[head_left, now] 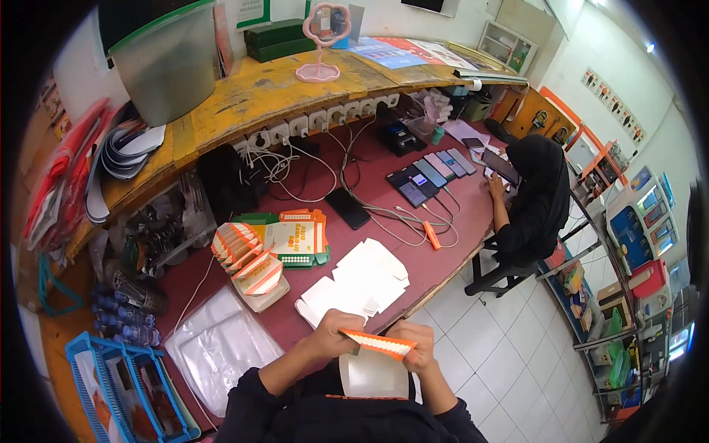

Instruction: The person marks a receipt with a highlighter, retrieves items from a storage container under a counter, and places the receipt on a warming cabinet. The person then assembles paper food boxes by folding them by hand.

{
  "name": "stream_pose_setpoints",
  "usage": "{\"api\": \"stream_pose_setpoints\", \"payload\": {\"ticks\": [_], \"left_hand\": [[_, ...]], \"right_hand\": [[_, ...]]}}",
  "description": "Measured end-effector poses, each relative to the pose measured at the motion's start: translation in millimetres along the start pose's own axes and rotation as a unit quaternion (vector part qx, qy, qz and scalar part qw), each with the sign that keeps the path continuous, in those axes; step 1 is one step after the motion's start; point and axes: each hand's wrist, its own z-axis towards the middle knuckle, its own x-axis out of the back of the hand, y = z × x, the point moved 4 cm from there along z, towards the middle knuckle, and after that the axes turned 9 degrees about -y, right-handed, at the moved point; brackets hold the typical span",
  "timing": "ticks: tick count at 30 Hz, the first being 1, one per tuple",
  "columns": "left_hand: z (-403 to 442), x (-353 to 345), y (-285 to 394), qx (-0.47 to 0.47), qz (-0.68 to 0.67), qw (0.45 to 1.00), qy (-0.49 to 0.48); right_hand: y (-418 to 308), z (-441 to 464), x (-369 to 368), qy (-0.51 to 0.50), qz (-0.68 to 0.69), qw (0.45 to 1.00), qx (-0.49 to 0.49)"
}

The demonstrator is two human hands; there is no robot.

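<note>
A paperboard food carton (378, 344), with an orange-and-white patterned side and a white inside, is between my two hands at the table's front edge. My left hand (334, 336) is closed on its left corner, and my right hand (418, 345) grips the right corner. Just beyond my hands lie white unfolded carton blanks (369, 273), face down on the table. To their left, folded cartons (251, 255) with orange patterned sides are nested in a leaning stack. Flat printed cartons (289, 238) in orange, green and yellow lie behind that stack.
Clear plastic bags (221, 347) and a blue basket (125, 391) are at the left. A black phone (347, 209), tangled cables (281, 166) and several charging phones (428, 173) occupy the maroon table. On the right, a person in black (535, 196) sits using a device.
</note>
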Motion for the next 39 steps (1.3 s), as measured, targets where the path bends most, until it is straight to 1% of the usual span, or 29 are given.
{"api": "stream_pose_setpoints", "payload": {"ticks": [1,2,3,5,7,9,10,11,13,14,15,17,18,20,22,23,24,25,27,28,29,31,32,33,35,36,37,38,39], "left_hand": [[4,3,10,0.0,0.0,1.0,0.001],[7,3,19,-0.012,0.036,0.998,-0.044],[8,2,26,-0.024,0.074,0.993,-0.088],[4,-1,27,-0.004,0.077,0.994,-0.083],[-5,-3,15,0.025,-0.02,0.993,-0.11],[-16,-10,-3,0.07,-0.088,0.986,-0.125],[-24,-18,-15,0.103,-0.125,0.978,-0.133],[-32,-27,-27,0.136,-0.163,0.967,-0.141],[-41,-39,-47,0.191,-0.238,0.94,-0.153],[-47,-42,-54,0.218,-0.279,0.922,-0.159],[-55,-43,-59,0.287,-0.315,0.886,-0.182],[-62,-45,-60,0.221,-0.296,0.924,-0.103],[-63,-36,-52,0.221,-0.293,0.926,-0.09],[-82,-10,-39,0.395,-0.32,0.856,0.094],[-98,6,-37,0.392,-0.349,0.842,0.124],[-106,12,-36,0.388,-0.38,0.829,0.135],[-119,15,-42,0.313,-0.304,0.887,0.15],[-134,25,-52,0.314,-0.305,0.885,0.158],[-165,53,-67,0.205,-0.36,0.887,0.207],[-188,76,-82,0.302,-0.142,0.898,0.286],[-209,98,-91,0.382,0.084,0.853,0.346],[-215,140,-83,0.316,0.321,0.796,0.405],[-213,151,-89,0.318,0.32,0.795,0.405],[-207,158,-97,0.299,0.331,0.804,0.393],[-207,165,-108,0.277,0.342,0.812,0.383],[-209,167,-115,0.27,0.314,0.823,0.389],[-212,167,-119,0.264,0.283,0.833,0.395],[-214,169,-118,0.267,0.281,0.833,0.396],[-214,169,-116,0.292,0.291,0.836,0.362]], "right_hand": [[-9,9,4,0.004,0.006,1.0,-0.016],[-21,22,9,0.052,-0.026,0.998,0.025],[-25,23,13,0.048,-0.024,0.998,0.027],[-32,20,21,-0.006,-0.17,0.985,0.042],[-42,30,20,-0.019,-0.155,0.986,0.052],[-47,41,20,-0.027,-0.185,0.982,-0.004],[-36,43,22,-0.001,-0.18,0.983,-0.024],[-29,46,22,-0.007,-0.174,0.984,-0.021],[8,48,32,0.088,-0.056,0.959,-0.265],[35,42,25,0.086,0.059,0.936,-0.335],[43,41,20,0.079,0.06,0.937,-0.336],[62,32,-5,-0.124,0.052,0.892,-0.432],[71,23,-19,-0.093,0.155,0.871,-0.458],[66,17,-22,-0.103,0.212,0.865,-0.442],[67,19,-35,-0.114,0.269,0.856,-0.426],[61,22,-49,-0.259,0.113,0.903,-0.323],[56,26,-62,-0.385,-0.049,0.9,-0.198],[63,31,-69,-0.393,-0.046,0.897,-0.197],[99,32,-80,-0.4,-0.035,0.832,-0.384],[111,43,-86,-0.339,-0.072,0.88,-0.325],[127,54,-95,-0.328,-0.054,0.89,-0.313],[172,71,-115,-0.354,-0.125,0.877,-0.299],[186,83,-130,-0.306,-0.136,0.913,-0.233],[173,113,-148,-0.328,-0.114,0.918,-0.192],[189,148,-185,-0.352,-0.147,0.907,-0.178],[211,150,-201,-0.388,-0.171,0.881,-0.21],[199,161,-206,-0.316,-0.15,0.92,-0.175],[245,151,-224,-0.351,-0.19,0.909,-0.118],[252,153,-229,-0.325,-0.227,0.913,-0.098]]}}
